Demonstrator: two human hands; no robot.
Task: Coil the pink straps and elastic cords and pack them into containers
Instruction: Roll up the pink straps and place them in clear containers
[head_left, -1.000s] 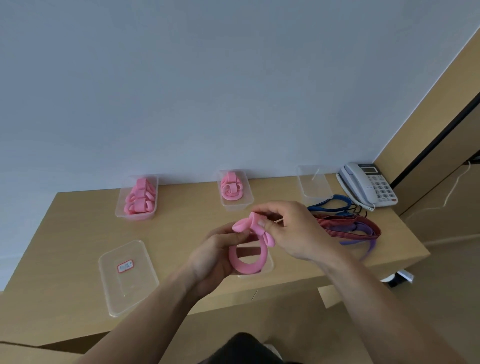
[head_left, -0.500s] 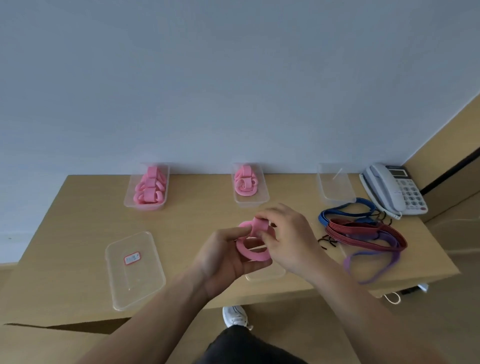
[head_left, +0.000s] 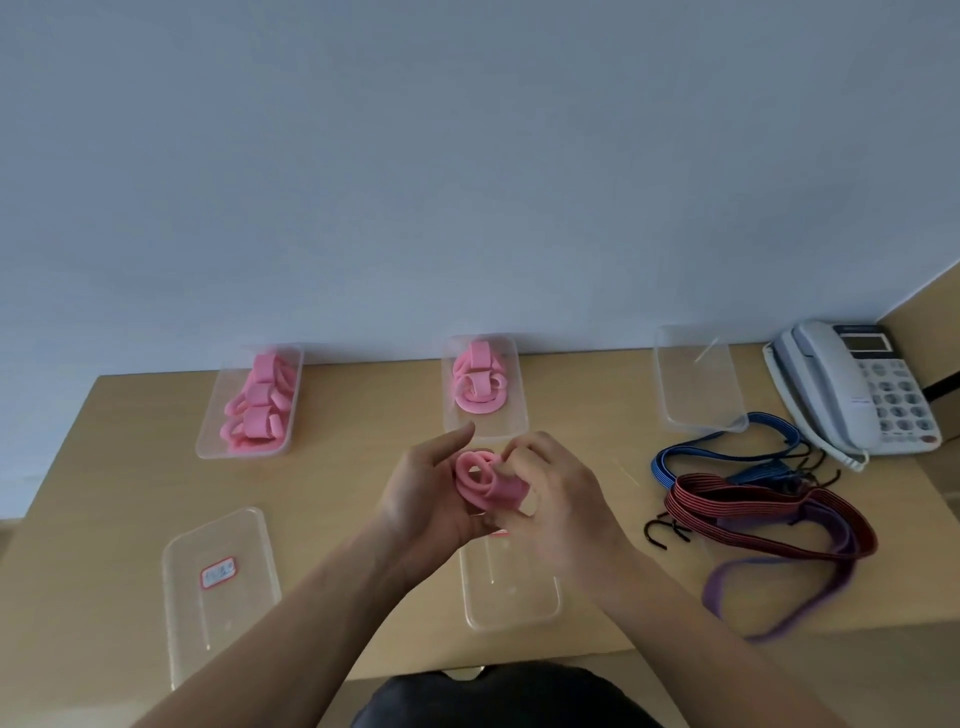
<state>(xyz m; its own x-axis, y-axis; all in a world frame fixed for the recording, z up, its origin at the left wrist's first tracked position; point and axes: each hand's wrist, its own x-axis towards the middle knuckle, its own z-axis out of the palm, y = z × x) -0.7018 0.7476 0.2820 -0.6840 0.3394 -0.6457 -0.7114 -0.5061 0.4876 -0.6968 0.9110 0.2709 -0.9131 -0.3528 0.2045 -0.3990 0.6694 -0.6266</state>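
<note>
Two hands meet over the middle of the wooden table (head_left: 104, 499), both closed on one coiled pink strap (head_left: 485, 480). The left hand (head_left: 431, 493) cups the coil from the left, fingers curled under it, index finger lifted free. The right hand (head_left: 558, 499) pinches the coil's right end, fingers wrapped tight; its outline is blurred.

Directly below the hands lies a clear lid (head_left: 511, 592), flat on the table. Further left lies a second lid (head_left: 218, 587) with a red-bordered label.

Along the back edge stand three clear tubs. The left tub (head_left: 208, 441) holds several coiled pink straps. The middle tub (head_left: 514, 415) holds fewer of them. The right tub (head_left: 691, 384) shows nothing but a thin pale stick.

Right of the hands, loose on the table: a blue cord (head_left: 727, 452), a red striped cord (head_left: 753, 506) overlapping it, and a purple band (head_left: 779, 597) nearest the front edge. Black hooks (head_left: 657, 535) show at the cord ends. A grey telephone (head_left: 852, 389) sits at the far right corner.
</note>
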